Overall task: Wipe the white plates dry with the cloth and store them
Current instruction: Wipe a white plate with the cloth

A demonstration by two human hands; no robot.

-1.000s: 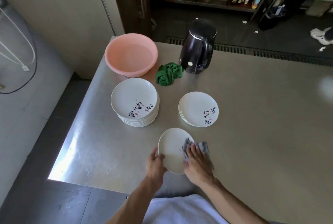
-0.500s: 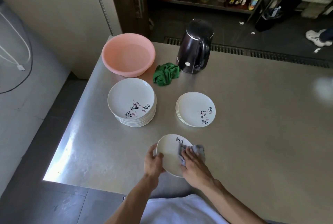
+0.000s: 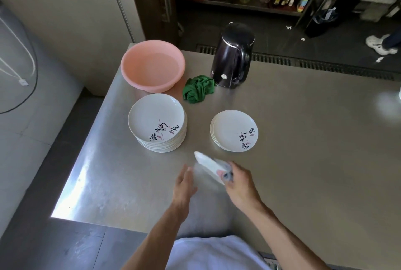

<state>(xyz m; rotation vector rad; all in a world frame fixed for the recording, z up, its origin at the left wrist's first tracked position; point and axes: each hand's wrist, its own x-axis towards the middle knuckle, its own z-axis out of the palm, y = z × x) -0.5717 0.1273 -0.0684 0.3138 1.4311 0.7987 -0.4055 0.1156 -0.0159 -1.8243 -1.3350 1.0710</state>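
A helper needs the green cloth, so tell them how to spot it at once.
On the steel table, look to the far left corner, where a pink basin stands beside a black kettle. The green cloth lies crumpled in the gap between them, nearer the kettle. It is the only green thing on the table.

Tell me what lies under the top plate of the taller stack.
More white plates; only their stacked rims show at the near edge. The top plate covers their faces, so any print on them is hidden.
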